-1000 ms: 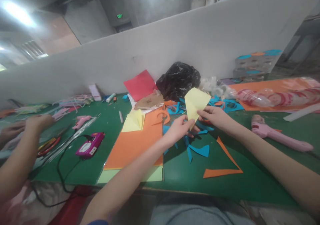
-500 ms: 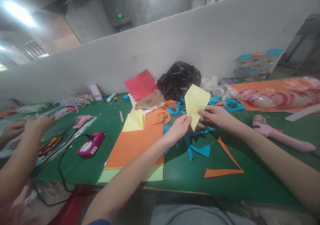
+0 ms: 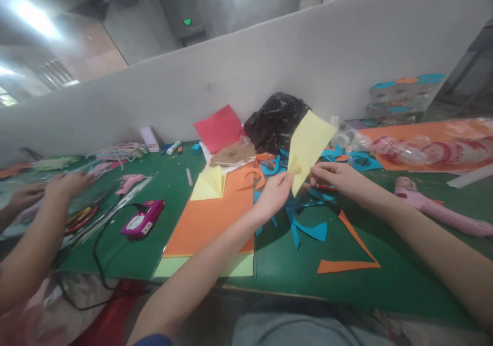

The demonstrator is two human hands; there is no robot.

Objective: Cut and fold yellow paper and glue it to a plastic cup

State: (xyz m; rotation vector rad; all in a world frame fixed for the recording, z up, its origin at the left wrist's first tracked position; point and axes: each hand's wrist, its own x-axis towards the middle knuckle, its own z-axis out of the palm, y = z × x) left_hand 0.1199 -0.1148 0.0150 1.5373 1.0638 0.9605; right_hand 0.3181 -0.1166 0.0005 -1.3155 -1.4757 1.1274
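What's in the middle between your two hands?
In the head view, a pale yellow paper stands up between the left hand and the right hand, touching both. Blue paper scraps lie lower down on the green mat.

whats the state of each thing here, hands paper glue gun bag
left hand, pinching the yellow paper
right hand, fingertips at the paper's edge
yellow paper, held up off the table, tilted
folded yellow paper, creased, resting on the orange sheet
orange sheet, lying flat
pink glue gun, lying down, not held
black plastic bag, crumpled
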